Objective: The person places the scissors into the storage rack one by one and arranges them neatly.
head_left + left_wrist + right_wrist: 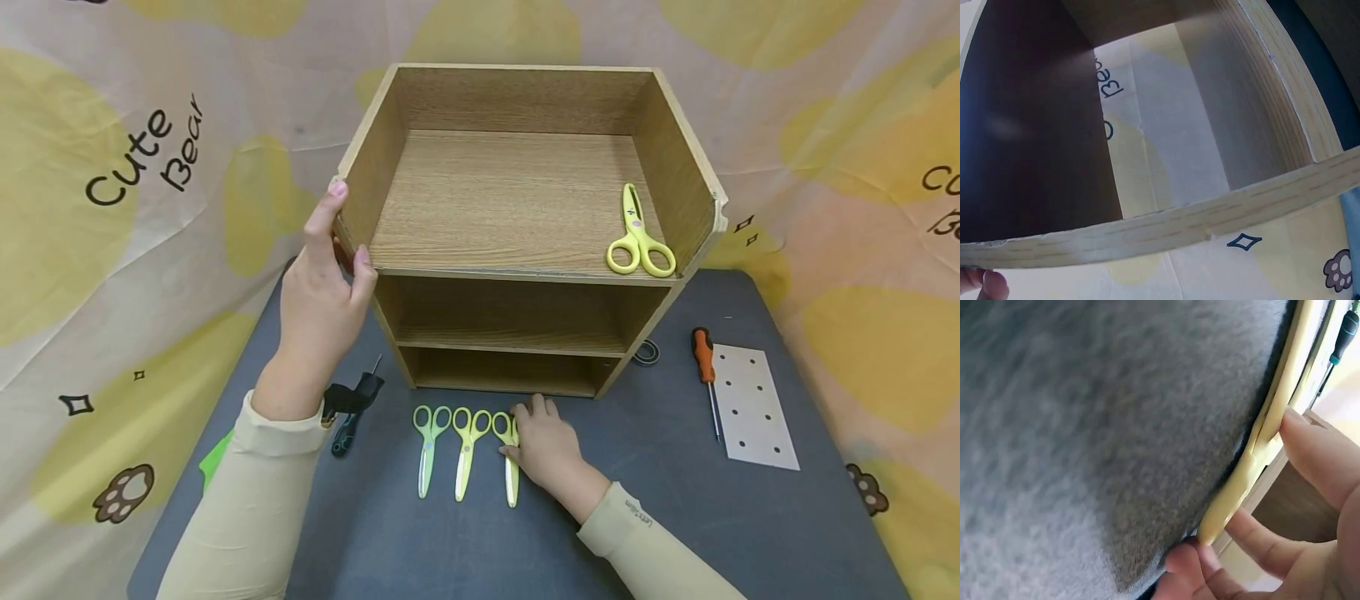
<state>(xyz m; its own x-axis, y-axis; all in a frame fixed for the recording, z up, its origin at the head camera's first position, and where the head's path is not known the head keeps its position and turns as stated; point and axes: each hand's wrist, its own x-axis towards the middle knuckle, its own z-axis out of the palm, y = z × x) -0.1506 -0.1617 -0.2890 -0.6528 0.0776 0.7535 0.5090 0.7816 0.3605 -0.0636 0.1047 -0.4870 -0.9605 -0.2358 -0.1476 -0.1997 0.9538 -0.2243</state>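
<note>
My left hand (318,308) grips the left side panel of a wooden shelf unit (517,200), thumb at the front edge. Only fingertips (994,285) at the panel's edge show in the left wrist view. On the table in front of the unit, my right hand (551,442) holds the handles of yellow scissors (512,485), which lie flat with blades towards me. The right wrist view shows thumb and fingers about the yellow handle (1235,487). To their left lie another yellow pair (466,467) and a green pair of scissors (427,462), side by side.
One more yellow pair of scissors (633,237) lies on the unit's upper shelf, at right. An orange-handled screwdriver (703,354) rests by a white perforated sheet (753,408). Black tape (647,352) sits beside the unit; a dark-handled screwdriver (347,433) lies near my left forearm.
</note>
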